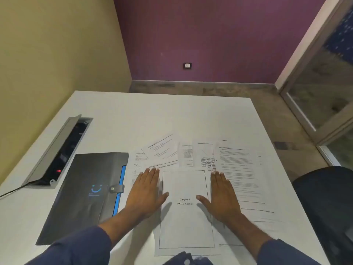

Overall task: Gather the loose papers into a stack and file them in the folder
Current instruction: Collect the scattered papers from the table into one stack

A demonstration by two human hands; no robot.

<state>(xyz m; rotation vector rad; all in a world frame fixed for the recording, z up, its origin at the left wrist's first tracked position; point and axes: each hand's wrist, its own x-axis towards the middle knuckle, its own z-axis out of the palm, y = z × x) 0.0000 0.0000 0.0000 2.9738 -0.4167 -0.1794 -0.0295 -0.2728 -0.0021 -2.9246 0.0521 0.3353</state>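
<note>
Papers (186, 217) lie, apparently pressed, under flat left hand (146, 194) and right hand (222, 197), fingers together.

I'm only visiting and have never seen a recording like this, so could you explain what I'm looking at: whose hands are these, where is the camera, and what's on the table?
There is no machine here. A person wears a wide-angle camera on the head, so the single picture looks forward and down at their own hands. The left hand and right hand lie flat and open on loose printed papers spread over a white table. Between the hands lies a bordered sheet reading "Chapter 4, SWOT Analysis". Nothing is gripped. To the left lies a dark folder, shut with a strap, where the papers should go. Further left, an open cable box is set into the table.
</note>
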